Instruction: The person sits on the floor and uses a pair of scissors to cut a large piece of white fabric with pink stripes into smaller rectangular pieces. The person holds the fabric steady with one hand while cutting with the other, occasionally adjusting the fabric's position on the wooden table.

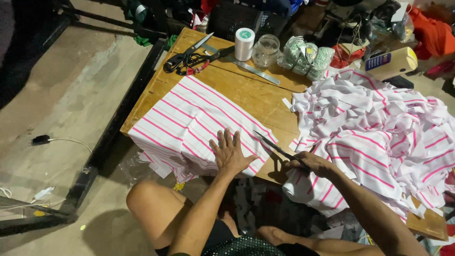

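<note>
Striped pink-and-white cloth lies flat across the wooden worktop, draping over its near edge. Left hand presses down on it, fingers spread. Right hand grips the scissors, blades open, tips over the cloth's right edge. Heap of striped pieces just right.

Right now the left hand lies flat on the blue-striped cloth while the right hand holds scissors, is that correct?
Not quite: the cloth under the left hand has pink stripes on white, not blue. The head view shows it. The right hand does hold scissors.
</note>
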